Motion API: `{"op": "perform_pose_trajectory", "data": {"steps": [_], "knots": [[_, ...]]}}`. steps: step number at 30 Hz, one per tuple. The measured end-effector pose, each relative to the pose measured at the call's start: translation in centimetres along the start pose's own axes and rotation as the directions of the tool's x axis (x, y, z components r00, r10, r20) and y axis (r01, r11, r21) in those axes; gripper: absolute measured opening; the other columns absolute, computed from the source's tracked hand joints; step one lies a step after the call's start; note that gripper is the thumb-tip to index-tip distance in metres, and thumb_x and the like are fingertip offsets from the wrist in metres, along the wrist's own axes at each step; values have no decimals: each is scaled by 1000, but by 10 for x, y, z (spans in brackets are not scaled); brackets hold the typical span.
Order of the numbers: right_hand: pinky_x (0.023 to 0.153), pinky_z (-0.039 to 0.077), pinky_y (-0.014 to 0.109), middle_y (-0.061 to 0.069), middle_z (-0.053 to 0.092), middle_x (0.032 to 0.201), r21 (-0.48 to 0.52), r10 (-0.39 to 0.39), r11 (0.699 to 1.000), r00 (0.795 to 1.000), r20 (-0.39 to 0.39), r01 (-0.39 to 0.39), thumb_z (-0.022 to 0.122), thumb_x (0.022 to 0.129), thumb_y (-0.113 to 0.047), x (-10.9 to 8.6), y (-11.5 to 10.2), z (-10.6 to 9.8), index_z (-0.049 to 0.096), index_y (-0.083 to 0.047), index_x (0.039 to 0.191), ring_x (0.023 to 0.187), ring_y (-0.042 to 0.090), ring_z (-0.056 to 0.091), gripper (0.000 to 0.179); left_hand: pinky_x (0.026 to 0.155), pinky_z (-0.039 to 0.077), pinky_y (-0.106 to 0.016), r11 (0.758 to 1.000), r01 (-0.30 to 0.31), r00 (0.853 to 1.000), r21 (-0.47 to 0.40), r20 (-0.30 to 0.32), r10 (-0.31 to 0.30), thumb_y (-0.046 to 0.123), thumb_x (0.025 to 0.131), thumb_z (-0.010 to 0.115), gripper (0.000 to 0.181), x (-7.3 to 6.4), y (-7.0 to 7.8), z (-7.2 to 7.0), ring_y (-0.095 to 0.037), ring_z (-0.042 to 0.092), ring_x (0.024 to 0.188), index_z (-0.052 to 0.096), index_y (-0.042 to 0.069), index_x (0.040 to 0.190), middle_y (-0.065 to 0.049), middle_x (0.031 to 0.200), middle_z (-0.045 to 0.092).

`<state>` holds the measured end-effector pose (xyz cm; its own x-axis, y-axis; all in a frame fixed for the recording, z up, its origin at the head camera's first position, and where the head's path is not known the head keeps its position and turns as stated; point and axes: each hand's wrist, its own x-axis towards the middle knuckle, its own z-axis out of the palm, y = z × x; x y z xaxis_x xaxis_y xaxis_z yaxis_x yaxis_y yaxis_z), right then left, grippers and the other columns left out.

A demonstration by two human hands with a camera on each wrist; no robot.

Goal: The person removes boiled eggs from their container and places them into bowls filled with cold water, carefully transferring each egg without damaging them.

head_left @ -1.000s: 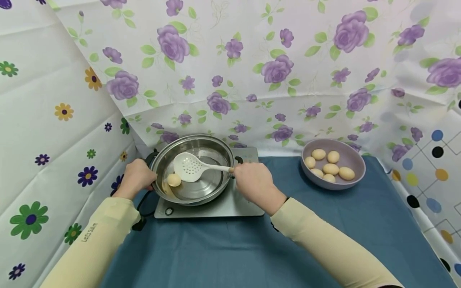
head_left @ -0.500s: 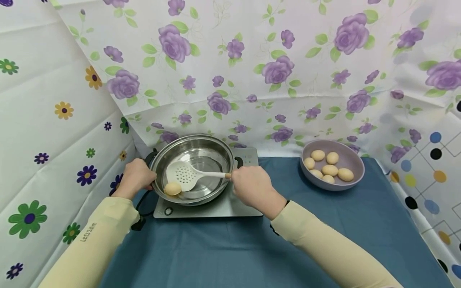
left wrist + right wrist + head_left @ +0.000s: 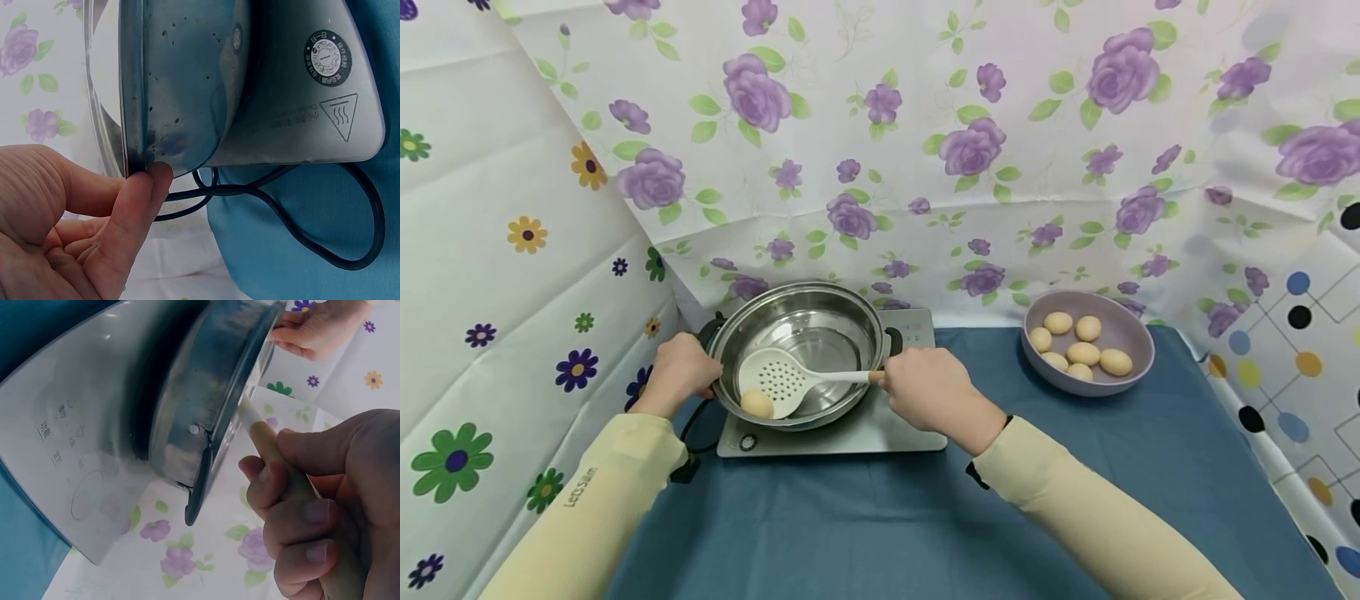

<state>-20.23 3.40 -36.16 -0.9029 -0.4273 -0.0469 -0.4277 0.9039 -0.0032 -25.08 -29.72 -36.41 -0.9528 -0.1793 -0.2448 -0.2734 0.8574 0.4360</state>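
Observation:
A shiny steel pot [image 3: 766,323] stands on a flat silver cooktop [image 3: 887,433]. At its left side my left hand [image 3: 679,377] pinches the rim [image 3: 132,125] between thumb and fingers, as the left wrist view shows. My right hand [image 3: 934,390] is wrapped round the wooden handle [image 3: 265,445] of a white slotted spoon [image 3: 805,380]. The spoon's perforated head lies inside the pot, toward the near left. Against its lower left edge sits one pale tan, egg-shaped piece [image 3: 757,405], close to the near wall.
A mauve bowl [image 3: 1138,367] holding several similar pale pieces [image 3: 1083,354] stands on the blue cloth [image 3: 985,533] to the right. A black cord [image 3: 300,234] loops at the cooktop's left. The pot's dark side handle [image 3: 199,494] sticks out near my right hand. Patterned sheets [image 3: 820,108] hang behind.
The slotted spoon's head has moved left and nearer inside the pot, and the pale piece has shifted slightly toward the near wall. My left hand stays at the rim.

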Motion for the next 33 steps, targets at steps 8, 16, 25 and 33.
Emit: {"op": "perform_pose_trajectory", "data": {"steps": [8,16,25,33], "knots": [[35,27,27,1,51,61,100,17,995,997,78,-25,52,93,-41,-1,7,-8,65,-22,79,43,14,42,27,44,45,-30,1000,4,1000,9,-8,-4,6,77,52,20,-1,-1,0,-16,63,45,67,-6,74,-10,55,66],[36,26,26,2,52,60,193,12,981,993,114,-34,50,93,-43,-4,14,-14,64,-24,77,42,13,40,29,45,47,-31,1000,-3,1000,19,-4,3,6,77,51,20,1,-1,1,-16,63,45,67,-5,71,-10,55,66],[36,24,26,-1,45,48,295,10,954,993,121,-45,49,92,-50,-6,22,-15,65,-28,65,40,13,36,37,45,47,-31,1000,2,1000,11,-1,-2,6,77,53,19,4,-3,2,-16,63,46,67,-7,77,-10,55,65],[35,19,24,-2,43,46,349,15,935,991,134,-61,49,91,-51,-5,27,-13,66,-32,68,38,13,31,34,46,48,-31,1000,-1,1000,18,-4,1,7,77,53,19,5,-3,3,-16,64,45,67,-7,77,-9,54,65]]}}
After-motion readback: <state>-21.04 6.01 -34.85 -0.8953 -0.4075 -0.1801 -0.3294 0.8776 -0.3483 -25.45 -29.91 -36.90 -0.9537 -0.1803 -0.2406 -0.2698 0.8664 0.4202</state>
